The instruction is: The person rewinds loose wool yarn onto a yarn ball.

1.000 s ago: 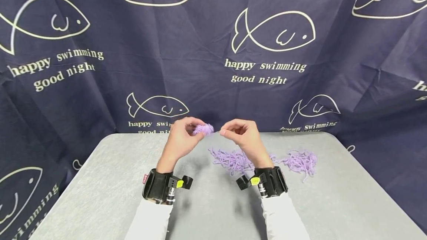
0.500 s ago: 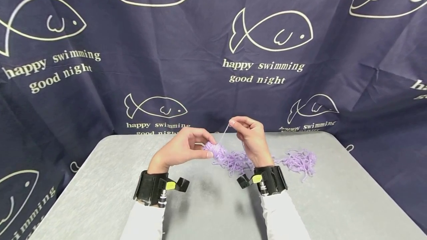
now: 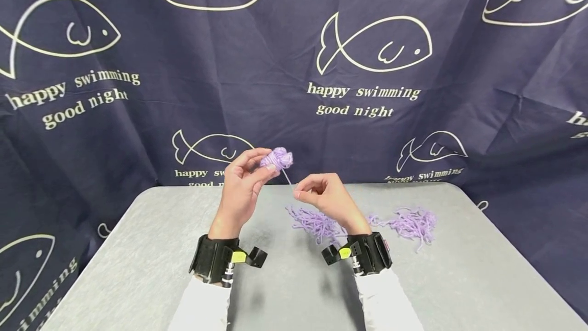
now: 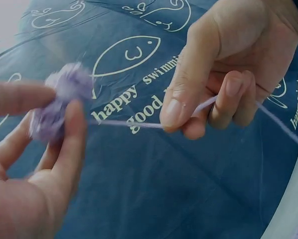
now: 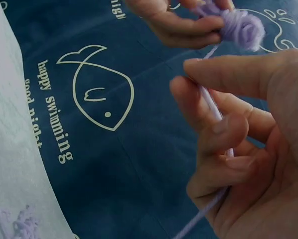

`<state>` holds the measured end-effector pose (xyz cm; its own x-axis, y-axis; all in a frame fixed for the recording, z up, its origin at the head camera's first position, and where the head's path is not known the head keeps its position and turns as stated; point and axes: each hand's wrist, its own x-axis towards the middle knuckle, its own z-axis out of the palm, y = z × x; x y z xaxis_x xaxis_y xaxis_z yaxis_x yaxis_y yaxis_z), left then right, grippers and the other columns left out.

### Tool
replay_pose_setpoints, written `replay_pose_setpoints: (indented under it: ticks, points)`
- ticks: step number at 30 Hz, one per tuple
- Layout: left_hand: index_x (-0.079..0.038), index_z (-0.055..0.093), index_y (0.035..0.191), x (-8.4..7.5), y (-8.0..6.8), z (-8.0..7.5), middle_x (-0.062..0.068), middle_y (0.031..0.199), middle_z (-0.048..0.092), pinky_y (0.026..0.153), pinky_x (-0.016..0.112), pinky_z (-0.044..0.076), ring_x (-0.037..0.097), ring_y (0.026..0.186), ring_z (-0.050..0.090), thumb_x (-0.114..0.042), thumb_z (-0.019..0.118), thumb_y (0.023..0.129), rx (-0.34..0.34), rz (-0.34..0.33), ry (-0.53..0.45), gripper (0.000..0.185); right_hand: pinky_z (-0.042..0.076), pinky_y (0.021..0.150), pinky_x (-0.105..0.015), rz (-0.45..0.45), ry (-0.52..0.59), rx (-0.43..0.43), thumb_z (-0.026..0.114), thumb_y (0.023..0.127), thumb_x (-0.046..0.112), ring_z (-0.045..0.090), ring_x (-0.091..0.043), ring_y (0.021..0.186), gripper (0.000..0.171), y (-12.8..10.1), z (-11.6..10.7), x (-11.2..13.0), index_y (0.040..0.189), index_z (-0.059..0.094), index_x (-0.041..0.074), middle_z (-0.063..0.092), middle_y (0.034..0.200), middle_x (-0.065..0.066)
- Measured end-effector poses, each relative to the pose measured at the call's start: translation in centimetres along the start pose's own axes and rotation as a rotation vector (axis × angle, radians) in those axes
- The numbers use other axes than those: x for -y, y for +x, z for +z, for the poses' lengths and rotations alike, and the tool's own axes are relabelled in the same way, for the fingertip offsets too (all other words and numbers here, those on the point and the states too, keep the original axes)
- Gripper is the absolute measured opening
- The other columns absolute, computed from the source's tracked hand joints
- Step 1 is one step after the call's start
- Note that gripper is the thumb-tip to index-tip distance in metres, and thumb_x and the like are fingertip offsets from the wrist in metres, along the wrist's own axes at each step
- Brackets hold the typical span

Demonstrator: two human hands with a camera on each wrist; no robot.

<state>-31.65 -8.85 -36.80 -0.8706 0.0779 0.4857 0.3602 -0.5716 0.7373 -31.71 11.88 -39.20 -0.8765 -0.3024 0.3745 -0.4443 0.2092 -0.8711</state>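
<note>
Yarn ball looked soft and squishy, left hand pinched it up high while right hand pinched the taut strand nearby.

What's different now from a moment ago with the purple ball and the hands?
The left hand has lifted the yarn ball up from beside the yarn pile. The right hand has dropped lower, pulling the strand down to the right. Both kept their grips; the piles on the table stayed put.
</note>
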Motion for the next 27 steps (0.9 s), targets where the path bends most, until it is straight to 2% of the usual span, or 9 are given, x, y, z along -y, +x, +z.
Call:
replay_pose_setpoints:
  ticks: [3,6,8,12,16,19,22,24,27]
  points:
    - [-0.011,0.075,0.098,0.1,0.1,0.1,0.01,0.098,0.062,0.08,0.031,0.06,0.019,0.088,0.064,0.021,0.056,0.087,-0.081,0.011,-0.029,0.039,0.038,0.052,-0.022,-0.022,-0.013,0.02,0.078,0.086,0.005,0.046,-0.008,0.054,0.008,0.0,0.2,0.2,0.093,0.077,0.002,0.067,0.073,-0.004]
    - [-0.009,0.076,0.094,0.3,0.2,0.0,0.01,0.094,0.06,0.08,0.032,0.061,0.019,0.083,0.065,0.021,0.059,0.086,-0.11,0.027,-0.036,0.035,0.035,0.049,-0.022,-0.036,-0.032,0.043,0.079,0.086,0.007,0.043,-0.008,0.051,0.006,-0.1,0.4,0.6,0.092,0.078,0.005,0.065,0.07,-0.003]
    - [-0.004,0.075,0.094,0.5,0.2,0.0,0.01,0.093,0.061,0.079,0.033,0.061,0.018,0.079,0.067,0.021,0.062,0.085,-0.115,0.053,0.005,0.029,0.033,0.047,-0.021,-0.052,-0.046,0.064,0.079,0.087,0.009,0.04,-0.008,0.049,0.005,-0.3,0.5,0.9,0.09,0.077,0.006,0.062,0.067,-0.001]
    - [0.009,0.071,0.098,1.0,0.1,0.0,0.01,0.095,0.065,0.074,0.026,0.06,0.012,0.075,0.067,0.017,0.069,0.083,-0.13,0.127,0.277,0.017,0.03,0.044,-0.021,-0.092,-0.059,0.091,0.079,0.086,0.01,0.037,-0.008,0.047,0.004,-0.4,0.6,1.5,0.089,0.077,0.008,0.057,0.061,0.0]
    - [0.008,0.071,0.105,1.2,0.0,-0.2,0.014,0.099,0.068,0.068,0.018,0.054,0.016,0.082,0.065,0.01,0.076,0.082,-0.12,0.176,0.63,0.024,0.028,0.043,-0.022,-0.134,-0.038,0.057,0.078,0.086,0.007,0.035,-0.009,0.047,0.005,-0.6,0.3,2.0,0.089,0.077,0.011,0.05,0.056,0.0]
    - [0.002,0.073,0.103,1.2,-0.1,-0.5,0.015,0.098,0.07,0.067,0.018,0.052,0.021,0.082,0.066,0.006,0.078,0.08,-0.069,0.187,0.846,0.024,0.028,0.044,-0.022,-0.162,0.007,0.011,0.077,0.087,0.004,0.035,-0.01,0.048,0.006,-0.7,0.0,2.2,0.091,0.077,0.007,0.049,0.058,0.0]
    - [-0.002,0.074,0.097,1.1,-0.1,-0.7,0.011,0.092,0.071,0.064,0.023,0.053,0.02,0.075,0.068,0.003,0.078,0.077,0.014,0.168,1.003,0.02,0.031,0.047,-0.023,-0.166,0.084,-0.043,0.077,0.087,0.002,0.039,-0.01,0.052,0.008,-0.7,-0.3,2.2,0.094,0.075,0.0,0.058,0.065,-0.001]
    - [-0.004,0.074,0.094,0.9,-0.2,-0.8,0.008,0.088,0.071,0.066,0.028,0.056,0.018,0.074,0.067,0.002,0.078,0.077,0.101,0.132,1.053,0.019,0.033,0.048,-0.023,-0.161,0.139,-0.087,0.077,0.087,0.002,0.042,-0.01,0.054,0.01,-0.8,-0.6,2.2,0.096,0.074,-0.003,0.064,0.071,-0.001]
    - [-0.004,0.074,0.093,0.6,-0.4,-1.1,0.005,0.089,0.072,0.07,0.034,0.059,0.018,0.077,0.067,0.003,0.077,0.078,0.275,0.053,1.037,0.018,0.033,0.049,-0.023,-0.154,0.241,-0.147,0.077,0.087,0.002,0.042,-0.01,0.055,0.012,-0.8,-0.8,2.1,0.096,0.073,-0.005,0.067,0.076,-0.001]
